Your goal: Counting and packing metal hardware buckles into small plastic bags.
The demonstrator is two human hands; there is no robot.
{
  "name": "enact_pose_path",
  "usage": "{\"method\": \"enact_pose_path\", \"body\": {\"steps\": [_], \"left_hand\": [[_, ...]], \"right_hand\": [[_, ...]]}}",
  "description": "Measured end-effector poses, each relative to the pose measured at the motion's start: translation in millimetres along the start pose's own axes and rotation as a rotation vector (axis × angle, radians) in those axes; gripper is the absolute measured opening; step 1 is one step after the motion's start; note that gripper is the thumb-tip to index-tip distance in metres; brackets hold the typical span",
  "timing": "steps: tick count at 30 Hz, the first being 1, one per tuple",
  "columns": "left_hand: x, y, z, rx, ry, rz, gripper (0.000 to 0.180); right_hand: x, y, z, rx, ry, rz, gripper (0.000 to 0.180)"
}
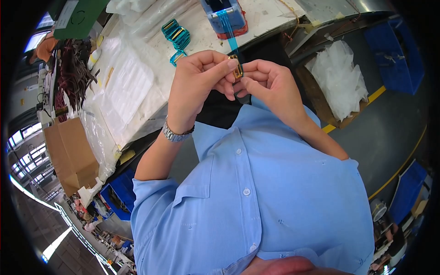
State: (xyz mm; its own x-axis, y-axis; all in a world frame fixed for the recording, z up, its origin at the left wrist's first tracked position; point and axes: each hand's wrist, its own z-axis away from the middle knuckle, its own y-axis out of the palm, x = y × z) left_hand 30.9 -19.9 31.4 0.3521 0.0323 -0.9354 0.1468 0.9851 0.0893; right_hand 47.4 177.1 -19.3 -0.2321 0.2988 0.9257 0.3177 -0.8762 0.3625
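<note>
A small gold buckle (pixel 237 71) is pinched between the thumb and fingers of my left hand (pixel 199 75). My right hand (pixel 275 87) closes on the buckle's right edge with thumb and fingertips; film may lie between them, too small to tell. A strip of clear blue film (pixel 232 39) stretches down to the buckle from a blue tape dispenser (pixel 228 20) at the table's edge. Left of the dispenser, several gold buckles wrapped in teal film (pixel 176 34) lie in a row, with one more wrapped buckle (pixel 178 57) just beyond my left hand.
The white worktable (pixel 201 41) carries clear plastic sheets (pixel 121 73) at left. A cardboard box with white plastic bags (pixel 339 78) stands on the floor at right, near a blue bin (pixel 396 59). An open cardboard box (pixel 71 153) is at far left, beside dark strips (pixel 73 73).
</note>
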Motion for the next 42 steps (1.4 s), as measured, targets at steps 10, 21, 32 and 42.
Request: {"method": "enact_pose_path", "body": {"steps": [10,21,32,42], "left_hand": [[14.4,-0.6,-8.3,-0.032,-0.003,-0.014,0.019],[43.3,-13.9,-10.2,-0.114,0.134,-0.034,0.019],[61.3,4.9,-21.2,-0.058,-0.019,0.259,0.018],[35.7,-11.3,-33.1,0.101,-0.357,0.452,0.019]], "right_hand": [[-5.0,-2.3,-9.0,-0.006,0.044,0.001,0.026],[-4.7,-10.6,-9.5,0.018,0.113,-0.138,0.024],[3.0,-14.5,-11.5,0.034,0.236,-0.163,0.03],[7.6,-20.6,-24.1,0.091,0.185,0.026,0.02]]}}
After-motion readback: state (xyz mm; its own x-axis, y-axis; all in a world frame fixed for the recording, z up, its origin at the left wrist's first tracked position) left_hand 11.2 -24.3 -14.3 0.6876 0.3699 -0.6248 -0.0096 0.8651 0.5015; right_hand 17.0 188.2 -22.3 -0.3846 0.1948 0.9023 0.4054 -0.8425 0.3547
